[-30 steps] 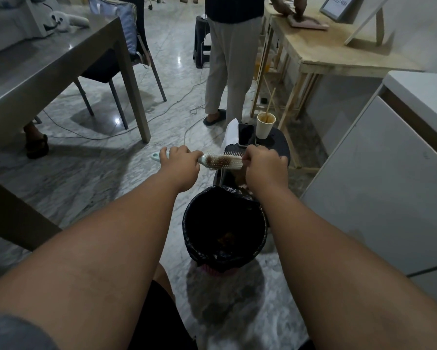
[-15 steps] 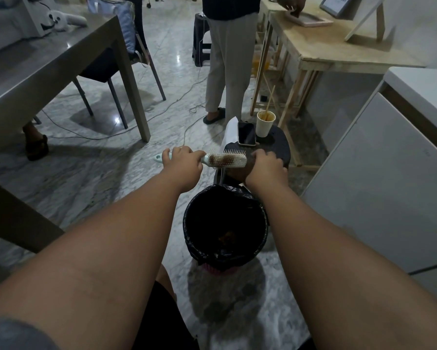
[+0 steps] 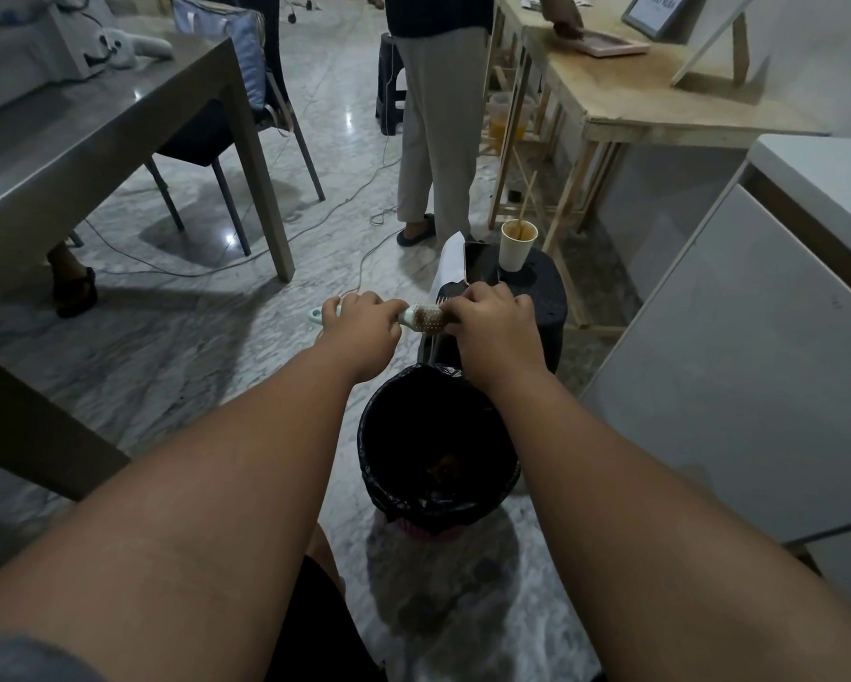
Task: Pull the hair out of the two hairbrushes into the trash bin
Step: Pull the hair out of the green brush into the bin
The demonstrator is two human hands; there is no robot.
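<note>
1. The hairbrush [image 3: 426, 318] lay level between the two hands, out past the far rim of the trash bin [image 3: 438, 504] rather than squarely over its mouth; a mat of brownish hair sat among the bristles at the handle end of the head.
2. The left hand [image 3: 359, 323] was closed in a fist round the pale handle, whose tip stuck out to the left.
3. The right hand [image 3: 492, 318] was curled over the far end of the head, fingertips bent down into the bristles; whether it had pinched any hair could not be told.
4. Done well, the step probably called for lifting the mat from its edge, peeling it along the bristles in one piece, and bringing it back over the bin before letting go, since loose strands could land on the marble floor [image 3: 217, 347].
5. A second, dark brush [image 3: 449, 289] lay on the black stool [image 3: 544, 297] just behind the hands, beside a phone [image 3: 480, 260] and a paper cup [image 3: 517, 246].
</note>
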